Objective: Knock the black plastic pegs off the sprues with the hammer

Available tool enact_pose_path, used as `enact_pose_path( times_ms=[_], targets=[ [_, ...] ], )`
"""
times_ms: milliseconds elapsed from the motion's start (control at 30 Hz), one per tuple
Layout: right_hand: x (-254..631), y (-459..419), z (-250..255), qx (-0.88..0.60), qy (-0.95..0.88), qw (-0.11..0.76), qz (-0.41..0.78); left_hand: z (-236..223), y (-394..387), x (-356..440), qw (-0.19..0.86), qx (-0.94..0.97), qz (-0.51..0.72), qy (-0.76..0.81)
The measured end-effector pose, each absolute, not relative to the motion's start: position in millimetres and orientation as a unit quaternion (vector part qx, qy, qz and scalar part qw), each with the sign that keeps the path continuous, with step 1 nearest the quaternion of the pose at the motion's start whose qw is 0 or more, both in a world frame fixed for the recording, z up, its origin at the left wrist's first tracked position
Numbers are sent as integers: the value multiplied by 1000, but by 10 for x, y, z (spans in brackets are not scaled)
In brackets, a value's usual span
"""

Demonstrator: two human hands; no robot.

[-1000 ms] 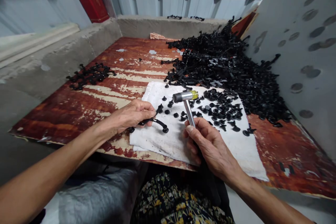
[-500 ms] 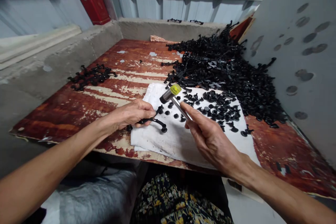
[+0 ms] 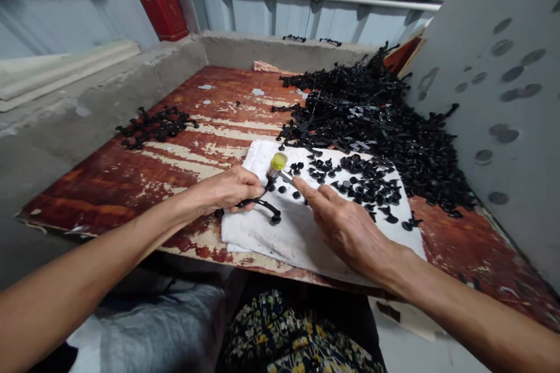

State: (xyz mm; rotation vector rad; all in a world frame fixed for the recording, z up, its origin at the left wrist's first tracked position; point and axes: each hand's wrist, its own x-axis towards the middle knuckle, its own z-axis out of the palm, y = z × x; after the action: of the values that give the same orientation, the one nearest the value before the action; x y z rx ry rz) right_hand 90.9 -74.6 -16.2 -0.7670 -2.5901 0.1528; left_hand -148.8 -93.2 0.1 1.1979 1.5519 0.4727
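My left hand [image 3: 240,186] is closed around a black branched part with round knob ends [image 3: 268,208], held over the left edge of a folded white cloth [image 3: 280,245]. In my right hand [image 3: 336,215] is a small mallet [image 3: 278,164] with a yellow face on top and a metal handle, the index finger stretched along the handle. The mallet's lower end is down at the upper arm of the black part; whether they touch I cannot tell. Several loose black knobs [image 3: 365,186] lie on the cloth, some close to the mallet.
A large heap of black parts [image 3: 350,105] fills the back right, against a grey spotted panel [image 3: 494,99]. A smaller pile [image 3: 157,125] lies at the left of the worn red-brown tabletop [image 3: 210,93]. A low concrete ledge [image 3: 144,76] borders it; a red box [image 3: 164,16] stands on the ledge.
The mallet has come down and left from above the cloth to the black part, its yellow face now turned up. My left hand keeps its hold on the part.
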Motion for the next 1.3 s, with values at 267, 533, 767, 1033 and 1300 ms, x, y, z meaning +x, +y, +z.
enact_pose_path(
  times_ms=[267,533,767,1033,1300],
  targets=[
    [916,-763,-145,-284,-935,197,77,-35,-938,-1487,523,507,196,656],
    [926,-727,-181,-298,-926,210,97,-30,-921,-1509,531,507,185,653],
    [926,-733,-160,-294,-911,271,105,-24,-922,-1510,534,505,177,655],
    [944,-748,-218,-320,-924,188,98,-57,-918,-1549,525,524,179,647],
    [902,-758,-201,-324,-921,167,135,-7,-954,-1419,508,519,176,665]
  ],
)
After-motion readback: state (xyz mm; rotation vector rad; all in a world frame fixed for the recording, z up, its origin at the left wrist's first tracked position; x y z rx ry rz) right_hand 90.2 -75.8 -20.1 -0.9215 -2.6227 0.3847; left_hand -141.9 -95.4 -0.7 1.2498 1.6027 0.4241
